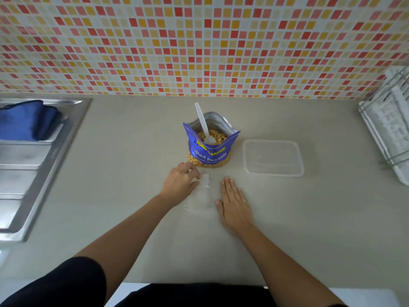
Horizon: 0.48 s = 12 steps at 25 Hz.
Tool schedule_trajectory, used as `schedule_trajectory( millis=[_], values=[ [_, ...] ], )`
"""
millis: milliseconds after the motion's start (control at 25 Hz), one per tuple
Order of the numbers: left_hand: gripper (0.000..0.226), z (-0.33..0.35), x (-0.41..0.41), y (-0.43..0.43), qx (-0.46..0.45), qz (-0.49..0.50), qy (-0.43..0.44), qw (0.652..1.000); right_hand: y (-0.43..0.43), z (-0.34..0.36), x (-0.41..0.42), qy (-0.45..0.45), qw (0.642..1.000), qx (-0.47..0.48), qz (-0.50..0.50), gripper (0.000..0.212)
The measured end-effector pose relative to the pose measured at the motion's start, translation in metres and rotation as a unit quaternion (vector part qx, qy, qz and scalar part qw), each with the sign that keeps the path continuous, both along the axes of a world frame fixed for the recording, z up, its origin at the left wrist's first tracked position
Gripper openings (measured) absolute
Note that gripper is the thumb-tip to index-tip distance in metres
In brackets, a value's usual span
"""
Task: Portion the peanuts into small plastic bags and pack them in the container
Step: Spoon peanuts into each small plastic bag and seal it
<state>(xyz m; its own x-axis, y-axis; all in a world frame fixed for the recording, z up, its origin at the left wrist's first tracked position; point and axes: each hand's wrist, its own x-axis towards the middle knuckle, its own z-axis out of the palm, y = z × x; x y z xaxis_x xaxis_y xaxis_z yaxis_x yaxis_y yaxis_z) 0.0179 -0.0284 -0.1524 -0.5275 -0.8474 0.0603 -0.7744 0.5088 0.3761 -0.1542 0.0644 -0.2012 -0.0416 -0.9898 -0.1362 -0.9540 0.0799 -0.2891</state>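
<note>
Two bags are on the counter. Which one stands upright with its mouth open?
The blue peanut bag, with a white spoon standing in it. The small clear bag lies flat on the counter in front of it.

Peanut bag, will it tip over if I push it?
The peanut bag stands upright, open and fairly full, so it probably feels heavy and sits steady. A push up high might still tip it and spill nuts. Its sides look soft, so they would likely crumple, and the spoon could slide out.

Left grip (180,181) pinching; right grip (234,204) flat.
</note>
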Motion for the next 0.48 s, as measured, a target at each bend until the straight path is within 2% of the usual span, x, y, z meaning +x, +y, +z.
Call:
schedule_trajectory(
  millis=[120,280,320,360,400,480],
  values=[
    [0.018,0.000,0.002,0.002,-0.006,-0.022,-0.036,0.999,0.002,-0.001,-0.001,-0.019,1.000,-0.001,0.001,0.057],
    [0.008,0.014,0.000,0.000,0.031,-0.029,-0.036,0.998,0.001,0.000,-0.001,-0.030,0.999,0.011,0.012,0.064],
    [0.007,0.020,0.001,-0.001,0.050,-0.041,-0.014,0.998,-0.001,0.004,-0.002,-0.068,0.998,0.004,0.008,0.068],
    [0.005,0.028,0.003,-0.002,0.074,-0.047,0.018,0.996,-0.002,0.012,-0.003,-0.144,0.989,0.014,-0.014,0.069],
    [0.004,0.040,0.005,-0.001,0.102,-0.043,0.053,0.992,-0.001,0.022,-0.004,-0.242,0.969,0.030,-0.040,0.067],
    [0.009,0.067,0.008,0.002,0.178,0.016,0.122,0.976,0.001,0.047,-0.003,-0.418,0.905,0.029,-0.076,0.061]
  ],
)
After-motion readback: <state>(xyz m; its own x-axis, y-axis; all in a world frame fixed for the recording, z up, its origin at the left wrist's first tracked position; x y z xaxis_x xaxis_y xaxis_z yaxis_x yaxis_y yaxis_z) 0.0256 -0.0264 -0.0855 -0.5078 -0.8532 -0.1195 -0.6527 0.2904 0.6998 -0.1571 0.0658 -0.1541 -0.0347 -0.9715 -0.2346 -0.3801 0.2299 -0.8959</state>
